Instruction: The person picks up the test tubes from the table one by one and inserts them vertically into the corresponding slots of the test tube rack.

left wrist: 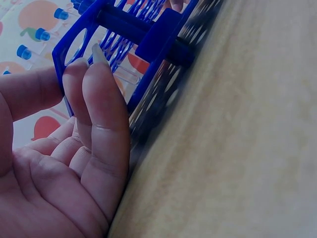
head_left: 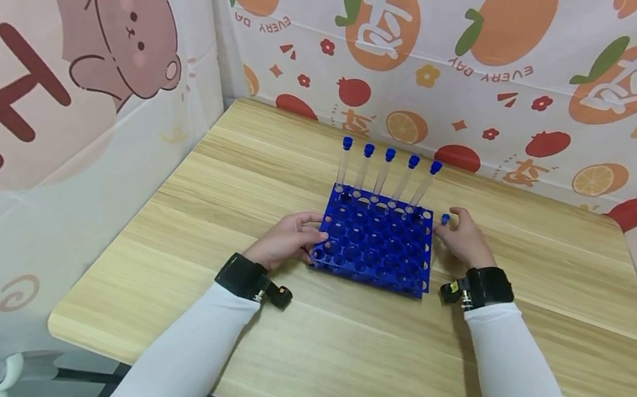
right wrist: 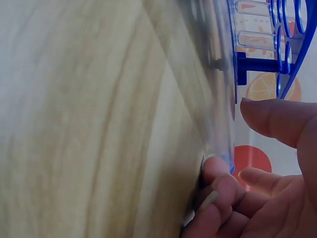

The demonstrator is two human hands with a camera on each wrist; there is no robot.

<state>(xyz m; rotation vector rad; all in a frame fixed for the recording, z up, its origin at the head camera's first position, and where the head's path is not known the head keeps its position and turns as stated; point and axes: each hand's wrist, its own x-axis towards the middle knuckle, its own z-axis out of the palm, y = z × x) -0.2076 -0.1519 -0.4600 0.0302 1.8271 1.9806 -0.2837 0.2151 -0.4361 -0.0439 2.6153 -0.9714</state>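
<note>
A blue test tube rack (head_left: 378,236) sits on the table, with several clear, blue-capped test tubes (head_left: 386,168) upright in its back row. My left hand (head_left: 287,235) grips the rack's left end; up close, its thumb and fingers lie on either side of the end panel (left wrist: 60,57). Just off the rack's right side is my right hand (head_left: 466,241), its fingertips by another blue cap (head_left: 445,218). In the right wrist view a blurred clear tube (right wrist: 218,99) runs beside the rack. There the thumb stands apart from the fingers, and whether they touch the cap is unclear.
The wooden table (head_left: 293,349) extends around the rack. Behind it hangs a fruit-print curtain (head_left: 424,97), and another with a bear print (head_left: 126,26) hangs at the left.
</note>
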